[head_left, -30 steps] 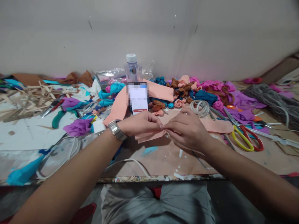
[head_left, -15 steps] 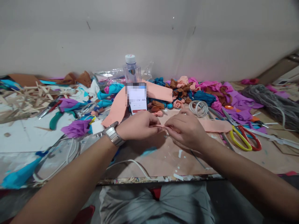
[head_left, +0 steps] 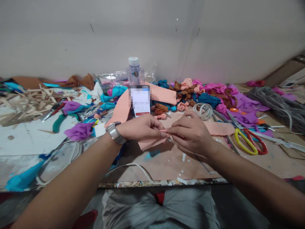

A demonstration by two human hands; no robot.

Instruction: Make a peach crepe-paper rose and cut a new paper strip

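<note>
The left hand [head_left: 145, 127], with a metal-banded wristwatch [head_left: 116, 133] at its wrist, pinches a sheet of peach paper [head_left: 150, 144] between thumb and fingers, and the right hand [head_left: 192, 132] grips the right end of the same sheet with its fingertips, the two hands almost touching. The sheet is held just above the near middle of the worktop [head_left: 195, 170], its lower part hanging below the left hand. Beyond the hands a smartphone [head_left: 141, 103] stands tilted in front of a clear plastic bottle [head_left: 134, 74]; the bottle has its white cap on, and how much liquid it holds cannot be told. Left of the bottle lies a crumpled clear plastic bag [head_left: 113, 76] with something pinkish showing through, too blurred to name. At the far right of the phone are heaped crepe-paper flowers [head_left: 188, 92] in brown, peach, blue and pink, with white rings of tape [head_left: 203, 111] just nearer. Farther right rest scissors [head_left: 247, 141] with one yellow and one red handle. At the left, thin wooden sticks [head_left: 30, 100] lie in a loose pile near green-handled pliers [head_left: 59, 123].
</note>
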